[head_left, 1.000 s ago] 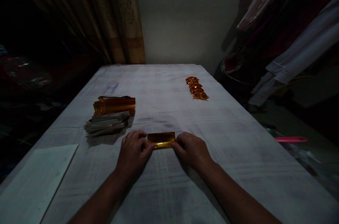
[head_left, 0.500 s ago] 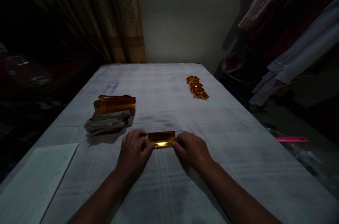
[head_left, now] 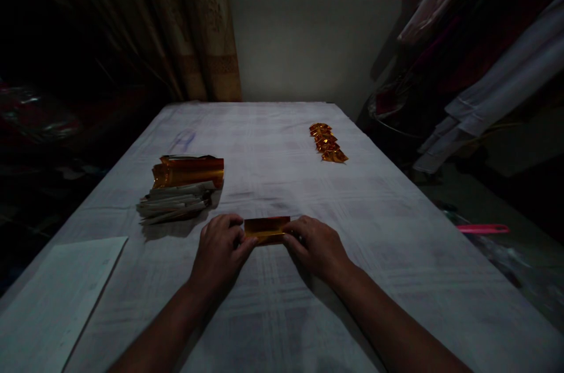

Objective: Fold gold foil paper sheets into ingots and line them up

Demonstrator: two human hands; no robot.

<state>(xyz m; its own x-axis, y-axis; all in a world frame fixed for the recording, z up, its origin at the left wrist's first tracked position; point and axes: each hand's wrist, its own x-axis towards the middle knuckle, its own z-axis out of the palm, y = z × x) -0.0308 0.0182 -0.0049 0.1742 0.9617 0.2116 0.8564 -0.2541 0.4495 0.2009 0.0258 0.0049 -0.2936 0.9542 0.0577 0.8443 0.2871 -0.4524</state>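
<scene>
A strip of shiny gold foil paper [head_left: 267, 226], creased lengthwise, lies between my two hands near the middle of the table. My left hand [head_left: 222, 244] pinches its left end, thumb on the near edge. At the opposite end, the fingers and thumb of my right hand [head_left: 315, 247] close on the paper. Left of my hands lies a stack of foil paper, gold sheets [head_left: 191, 172] behind and grey-backed sheets [head_left: 176, 202] in front. A row of folded gold foil pieces [head_left: 326, 143] rests farther back on the right.
A plaid cloth [head_left: 273, 314] covers the table. White paper [head_left: 66, 296] lies at the front left. A curtain [head_left: 207, 26] hangs behind on the left, hanging clothes [head_left: 493, 91] on the right. Beyond the right edge shows a pink handle [head_left: 482, 228].
My right hand has shifted slightly left along the foil paper, its fingers reaching farther over the end. The bright glint on the near fold has dimmed. The view has tilted slightly.
</scene>
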